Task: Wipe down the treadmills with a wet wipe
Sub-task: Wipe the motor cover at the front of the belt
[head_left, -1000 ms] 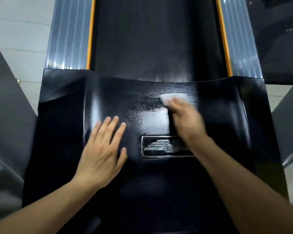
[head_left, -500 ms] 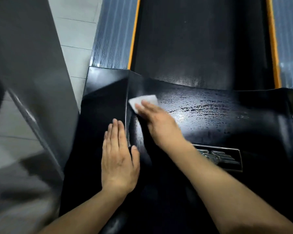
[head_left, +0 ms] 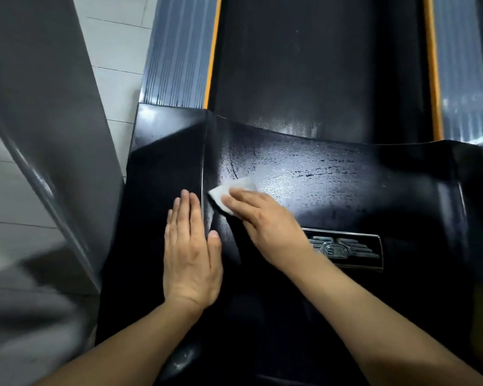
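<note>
— Where's the wet wipe (head_left: 232, 194)?

— On the treadmill's black motor cover (head_left: 332, 174), left of its middle, right beside the raised crease. It is a small white sheet, a little crumpled, with most of it sticking out past the fingertips.

— Which hand has it?

— The right hand (head_left: 265, 221). Its fingers lie nearly straight and press the wipe flat against the cover; nothing is pinched or curled around it.

— And the left hand (head_left: 191, 252)?

— Flat on the cover just left of the crease, fingers straight and together, holding nothing.

— How does the cover look?

— Glossy, with a wide wet sheen and streaks beyond the wipe and to its right. A metal winged badge (head_left: 346, 250) sits under the right wrist, partly hidden by it.

— What's around?

— The dark running belt (head_left: 318, 65) beyond, edged by orange strips (head_left: 213, 48) and ribbed grey side rails (head_left: 176, 51). A grey upright (head_left: 48, 112) slants across the left, over pale floor tiles (head_left: 120, 43).
</note>
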A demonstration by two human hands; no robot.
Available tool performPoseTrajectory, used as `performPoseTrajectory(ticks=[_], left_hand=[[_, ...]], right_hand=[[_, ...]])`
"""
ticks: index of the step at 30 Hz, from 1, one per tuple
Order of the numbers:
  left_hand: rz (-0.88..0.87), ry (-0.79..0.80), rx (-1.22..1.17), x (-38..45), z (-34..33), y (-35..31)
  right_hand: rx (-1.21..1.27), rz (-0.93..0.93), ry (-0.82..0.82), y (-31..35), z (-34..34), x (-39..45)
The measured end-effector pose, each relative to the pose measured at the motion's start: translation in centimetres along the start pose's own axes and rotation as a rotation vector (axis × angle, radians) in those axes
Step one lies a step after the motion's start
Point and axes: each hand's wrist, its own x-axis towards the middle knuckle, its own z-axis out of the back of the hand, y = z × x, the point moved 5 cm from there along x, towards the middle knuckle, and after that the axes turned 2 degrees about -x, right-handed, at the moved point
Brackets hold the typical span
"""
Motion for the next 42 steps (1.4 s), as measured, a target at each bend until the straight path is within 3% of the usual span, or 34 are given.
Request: performPoseTrajectory(ticks=[5,8,11,14,17,19,21,23,25,27,30,34,39,42], left_hand=[[0.000,-0.004,0.019,0.0,0.1,-0.1],[-0.008,0.003,0.019,0.0,0.1,-0.1],[-0.024,-0.019,0.009,-0.1,0.1,0.0],[-0.020,-0.023,0.011,0.0,0.0,0.0],[0.016,-0.018,0.039,0.0,0.1,-0.1],[0.021,-0.001,0.030,0.1,0.2,-0.2],[0.020,0.051,0.014,0.3,0.8,-0.1],[0.018,0.126,0.004,0.7,1.8,0.2],[-0.007,0.210,-0.007,0.8,2.9,0.5],[-0.042,0.280,-0.003,-0.1,3.7,0.7],[-0.183,0.296,0.082,-3.0,4.0,0.8],[-0.428,0.349,0.257,-8.0,3.1,0.4],[-0.448,0.340,0.205,-9.9,2.8,0.7],[-0.399,0.378,0.197,-9.1,3.7,1.2]], right_hand=[[-0.053,-0.285,-0.154,-3.2,1.8,6.3],[0.027,-0.212,-0.177,0.2,-0.1,6.7],[0.043,-0.098,-0.221,3.6,-1.9,1.0],[-0.038,-0.108,-0.263,0.0,-1.8,-4.8],[-0.148,-0.435,-0.384,-6.9,2.7,-7.9],[-0.167,-0.595,-0.350,-8.5,3.9,-7.8],[-0.119,-0.511,-0.314,-5.7,2.2,-5.6],[-0.086,-0.297,-0.233,-0.3,-1.8,-4.2],[-0.056,-0.160,-0.300,5.0,-4.8,-5.3],[0.133,-0.120,-0.296,8.3,-5.5,-8.2],[0.044,-0.204,-0.366,6.3,-4.0,-12.5],[-0.051,-0.563,-0.452,1.7,-2.8,-15.0],[-0.016,-0.255,-0.418,9.5,-7.0,-14.9],[-0.054,-0.214,-0.384,9.3,-6.9,-18.2]])
